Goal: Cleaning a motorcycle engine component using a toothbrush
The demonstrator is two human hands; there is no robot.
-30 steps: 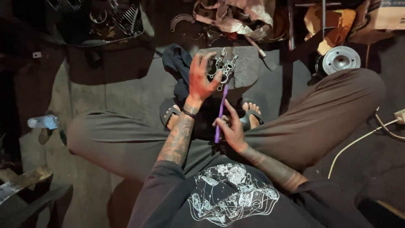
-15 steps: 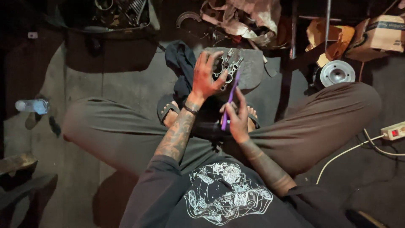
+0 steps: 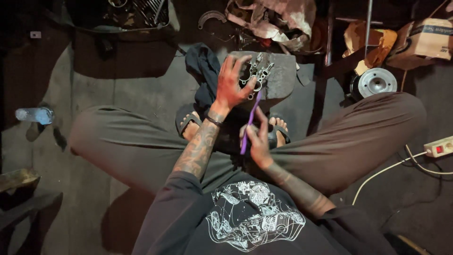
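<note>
I sit cross-legged on a dark floor. My left hand (image 3: 232, 84) grips a small grey metal engine part (image 3: 258, 73) with several round holes, held over a flat grey slab (image 3: 282, 78). My right hand (image 3: 257, 140) holds a thin purple brush-like tool (image 3: 250, 120) by its lower end. Its upper tip touches the underside of the metal part. A dark blue cloth (image 3: 203, 66) lies just left of my left hand.
A round silver metal disc (image 3: 376, 82) sits at the right, near a cardboard box (image 3: 427, 40) and crumpled rags (image 3: 278, 21). A white power strip (image 3: 439, 146) with its cable lies at far right. A plastic bottle (image 3: 34, 114) lies at left.
The view has shifted slightly. My right hand has raised the purple tool until its tip meets the metal part, which my left hand keeps holding.
</note>
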